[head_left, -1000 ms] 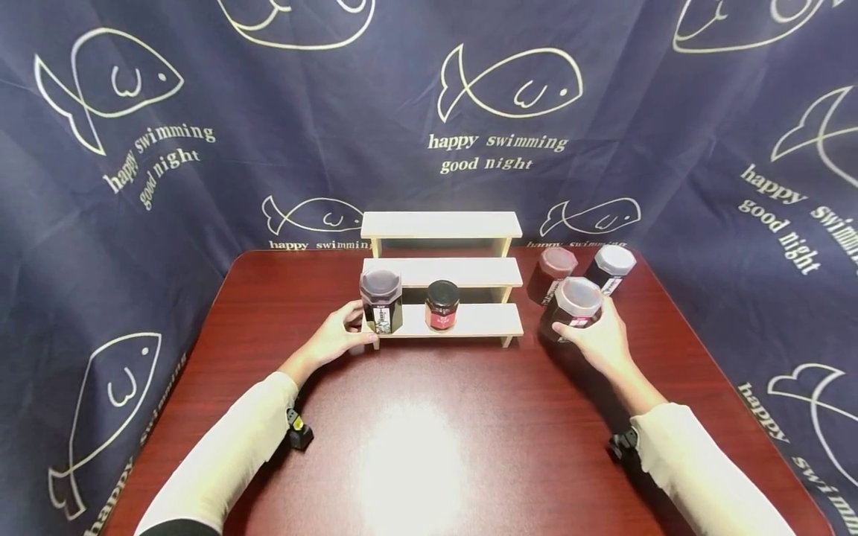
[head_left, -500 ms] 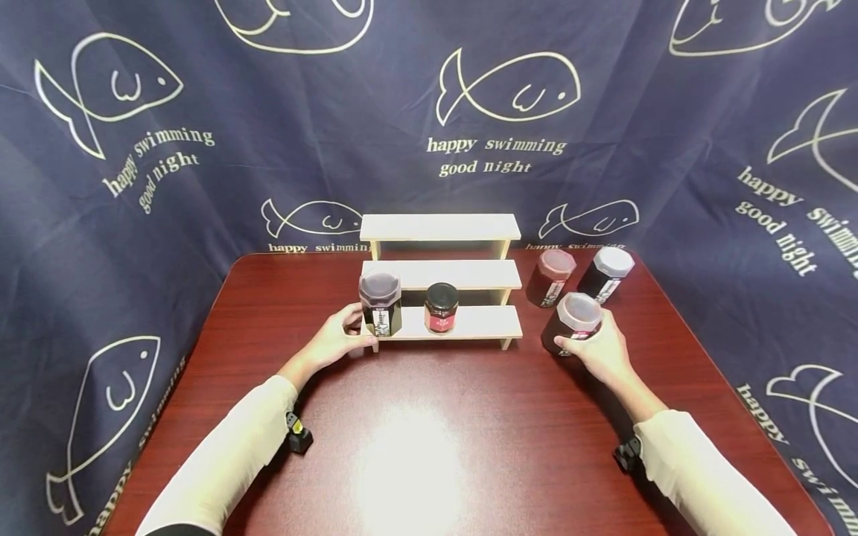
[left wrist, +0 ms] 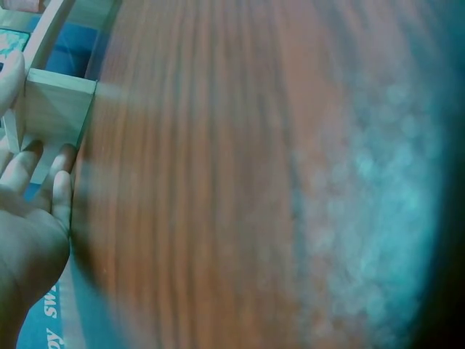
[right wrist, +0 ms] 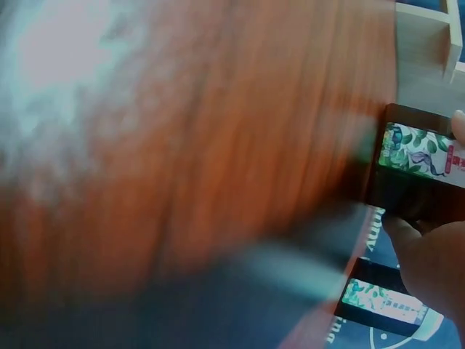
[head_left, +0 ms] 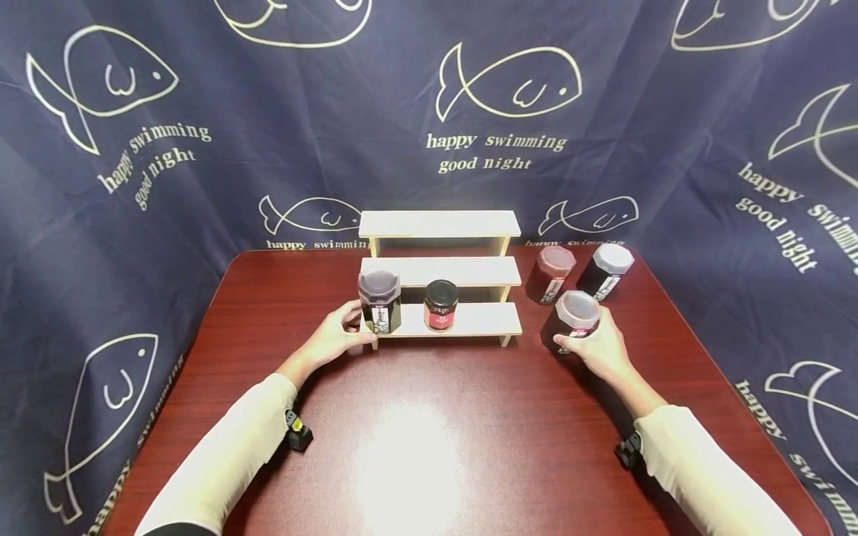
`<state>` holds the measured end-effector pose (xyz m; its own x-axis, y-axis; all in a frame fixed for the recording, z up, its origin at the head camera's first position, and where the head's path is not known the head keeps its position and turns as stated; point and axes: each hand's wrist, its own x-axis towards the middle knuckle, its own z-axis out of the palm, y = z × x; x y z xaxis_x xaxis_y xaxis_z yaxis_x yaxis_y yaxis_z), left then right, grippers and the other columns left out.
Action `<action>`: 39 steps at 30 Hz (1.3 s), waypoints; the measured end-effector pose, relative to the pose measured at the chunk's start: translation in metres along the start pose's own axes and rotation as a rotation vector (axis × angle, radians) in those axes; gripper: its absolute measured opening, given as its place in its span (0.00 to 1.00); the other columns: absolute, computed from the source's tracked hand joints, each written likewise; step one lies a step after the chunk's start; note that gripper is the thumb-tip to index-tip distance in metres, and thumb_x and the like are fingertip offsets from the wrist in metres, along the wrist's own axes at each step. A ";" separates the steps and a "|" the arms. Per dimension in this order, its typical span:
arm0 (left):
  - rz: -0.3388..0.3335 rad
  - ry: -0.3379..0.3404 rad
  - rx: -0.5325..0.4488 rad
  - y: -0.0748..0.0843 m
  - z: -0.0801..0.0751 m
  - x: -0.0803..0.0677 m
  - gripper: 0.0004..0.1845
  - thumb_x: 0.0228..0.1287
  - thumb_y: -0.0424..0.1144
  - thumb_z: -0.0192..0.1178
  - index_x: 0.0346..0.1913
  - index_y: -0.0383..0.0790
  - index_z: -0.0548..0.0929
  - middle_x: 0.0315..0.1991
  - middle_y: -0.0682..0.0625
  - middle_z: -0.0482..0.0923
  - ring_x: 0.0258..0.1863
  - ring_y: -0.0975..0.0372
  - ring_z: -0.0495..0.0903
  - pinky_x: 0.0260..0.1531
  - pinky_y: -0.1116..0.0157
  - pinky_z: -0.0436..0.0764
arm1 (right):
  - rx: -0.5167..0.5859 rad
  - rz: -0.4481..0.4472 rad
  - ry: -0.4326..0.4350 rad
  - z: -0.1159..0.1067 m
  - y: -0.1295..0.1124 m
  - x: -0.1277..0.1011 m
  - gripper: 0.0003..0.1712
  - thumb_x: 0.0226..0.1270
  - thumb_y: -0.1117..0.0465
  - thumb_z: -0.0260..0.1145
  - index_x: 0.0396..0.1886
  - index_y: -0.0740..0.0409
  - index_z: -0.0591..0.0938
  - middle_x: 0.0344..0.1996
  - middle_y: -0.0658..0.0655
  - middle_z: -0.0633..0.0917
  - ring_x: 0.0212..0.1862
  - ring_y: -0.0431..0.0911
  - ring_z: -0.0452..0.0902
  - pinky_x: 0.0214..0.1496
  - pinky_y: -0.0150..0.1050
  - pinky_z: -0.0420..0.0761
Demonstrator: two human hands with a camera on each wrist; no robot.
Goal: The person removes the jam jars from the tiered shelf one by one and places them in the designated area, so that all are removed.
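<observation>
At the left, my left hand (head_left: 338, 333) grips the end of the lowest step of a white three-step display shelf (head_left: 484, 318), thumb at the front edge. In the left wrist view its fingers lie by the shelf's end leg (left wrist: 58, 109). Right beside that hand, a dark jar with a purplish lid (head_left: 380, 304) stands on the step. A smaller black-lidded jar (head_left: 441, 307) stands near the step's middle. To the right of the shelf, my right hand (head_left: 602, 344) holds a dark octagonal jar with a pale pinkish lid (head_left: 568, 320); its leafy printed label (right wrist: 418, 149) shows in the right wrist view.
Behind the held jar stand a reddish-lidded jar (head_left: 553, 274) and a white-lidded jar (head_left: 605, 271), near the table's back right. The brown table (head_left: 509, 424) has a bright glare in front. A dark blue fish-print cloth (head_left: 402, 126) hangs behind and at both sides.
The right hand has drawn its jar slightly towards me, away from the two jars behind, and then stayed nearly still. My left hand keeps its place at the shelf.
</observation>
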<state>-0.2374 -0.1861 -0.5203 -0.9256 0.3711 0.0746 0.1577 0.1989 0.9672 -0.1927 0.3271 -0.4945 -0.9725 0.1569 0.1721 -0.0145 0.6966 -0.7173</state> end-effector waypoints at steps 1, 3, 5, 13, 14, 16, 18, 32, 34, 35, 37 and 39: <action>-0.002 -0.001 -0.001 0.000 0.000 0.000 0.41 0.57 0.27 0.73 0.72 0.28 0.64 0.63 0.31 0.75 0.57 0.44 0.78 0.54 0.59 0.80 | 0.001 0.000 -0.004 0.000 0.000 0.000 0.53 0.50 0.54 0.83 0.69 0.68 0.63 0.56 0.72 0.77 0.58 0.66 0.73 0.60 0.61 0.70; 0.000 -0.006 0.001 0.000 0.000 0.000 0.41 0.57 0.28 0.74 0.72 0.28 0.65 0.63 0.32 0.75 0.57 0.46 0.78 0.54 0.60 0.80 | 0.007 0.002 -0.013 0.000 0.001 0.000 0.54 0.50 0.54 0.83 0.69 0.68 0.62 0.56 0.72 0.77 0.58 0.67 0.72 0.60 0.61 0.69; 0.003 -0.001 0.000 0.000 0.000 0.000 0.41 0.56 0.29 0.74 0.71 0.29 0.65 0.62 0.33 0.76 0.56 0.49 0.79 0.54 0.61 0.80 | 0.031 0.000 -0.028 -0.001 0.000 0.001 0.56 0.50 0.55 0.83 0.71 0.67 0.60 0.58 0.73 0.75 0.60 0.67 0.71 0.62 0.62 0.68; 0.013 0.004 -0.015 0.002 -0.001 0.000 0.40 0.56 0.28 0.74 0.70 0.30 0.66 0.61 0.32 0.77 0.54 0.51 0.80 0.51 0.64 0.81 | 0.150 -0.110 0.045 -0.010 -0.015 0.007 0.63 0.48 0.65 0.82 0.78 0.64 0.53 0.68 0.74 0.66 0.67 0.66 0.62 0.71 0.61 0.59; 0.007 0.004 -0.014 0.003 -0.001 0.000 0.40 0.56 0.29 0.74 0.71 0.30 0.66 0.61 0.32 0.76 0.54 0.51 0.80 0.52 0.64 0.81 | 0.139 -0.137 0.085 -0.013 -0.019 0.007 0.61 0.48 0.65 0.82 0.78 0.64 0.55 0.67 0.73 0.67 0.67 0.66 0.62 0.71 0.60 0.59; -0.004 0.005 -0.009 0.003 -0.001 0.000 0.41 0.56 0.29 0.74 0.71 0.30 0.66 0.62 0.33 0.76 0.56 0.49 0.79 0.53 0.63 0.80 | 0.122 -0.209 0.166 -0.018 -0.028 0.008 0.55 0.49 0.67 0.80 0.75 0.64 0.61 0.64 0.72 0.70 0.67 0.65 0.63 0.70 0.57 0.60; -0.009 0.005 -0.001 0.004 -0.002 0.000 0.41 0.56 0.28 0.74 0.71 0.30 0.65 0.62 0.32 0.76 0.57 0.47 0.78 0.55 0.61 0.80 | 0.081 -0.289 0.239 -0.022 -0.039 0.010 0.48 0.50 0.66 0.79 0.72 0.65 0.67 0.61 0.70 0.73 0.65 0.64 0.65 0.66 0.56 0.64; -0.011 -0.020 0.008 0.039 0.005 -0.009 0.38 0.58 0.25 0.71 0.70 0.25 0.64 0.62 0.29 0.75 0.56 0.45 0.78 0.54 0.59 0.80 | 0.145 -0.579 0.201 0.019 -0.110 0.003 0.37 0.52 0.67 0.73 0.64 0.67 0.74 0.53 0.68 0.79 0.56 0.59 0.74 0.58 0.47 0.71; -0.010 -0.020 0.000 0.038 0.005 -0.009 0.38 0.58 0.24 0.71 0.70 0.25 0.65 0.61 0.29 0.75 0.55 0.45 0.78 0.54 0.59 0.80 | 0.162 -0.579 0.128 0.028 -0.117 0.001 0.37 0.54 0.67 0.73 0.65 0.68 0.73 0.52 0.68 0.79 0.55 0.60 0.75 0.59 0.50 0.71; -0.006 -0.017 0.006 0.038 0.005 -0.010 0.38 0.58 0.24 0.71 0.70 0.25 0.65 0.61 0.29 0.75 0.56 0.45 0.78 0.55 0.58 0.80 | 0.175 -0.569 0.086 0.032 -0.120 0.000 0.37 0.55 0.68 0.74 0.65 0.68 0.73 0.52 0.68 0.79 0.55 0.60 0.76 0.59 0.50 0.72; -0.006 -0.014 0.013 0.038 0.006 -0.010 0.38 0.58 0.24 0.71 0.70 0.24 0.64 0.61 0.29 0.75 0.56 0.44 0.78 0.55 0.58 0.80 | 0.208 -0.527 -0.005 0.042 -0.126 -0.003 0.37 0.57 0.68 0.74 0.67 0.67 0.71 0.52 0.67 0.79 0.55 0.61 0.77 0.59 0.51 0.76; -0.011 -0.015 0.015 0.038 0.006 -0.011 0.39 0.58 0.24 0.71 0.70 0.24 0.64 0.62 0.29 0.75 0.57 0.43 0.78 0.55 0.57 0.79 | 0.249 -0.481 -0.092 0.052 -0.132 -0.006 0.39 0.58 0.69 0.73 0.69 0.66 0.69 0.53 0.67 0.78 0.56 0.61 0.76 0.59 0.52 0.78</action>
<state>-0.2189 -0.1771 -0.4854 -0.9222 0.3821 0.0600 0.1525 0.2167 0.9642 -0.1972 0.1985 -0.4359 -0.8589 -0.2079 0.4680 -0.5060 0.4861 -0.7126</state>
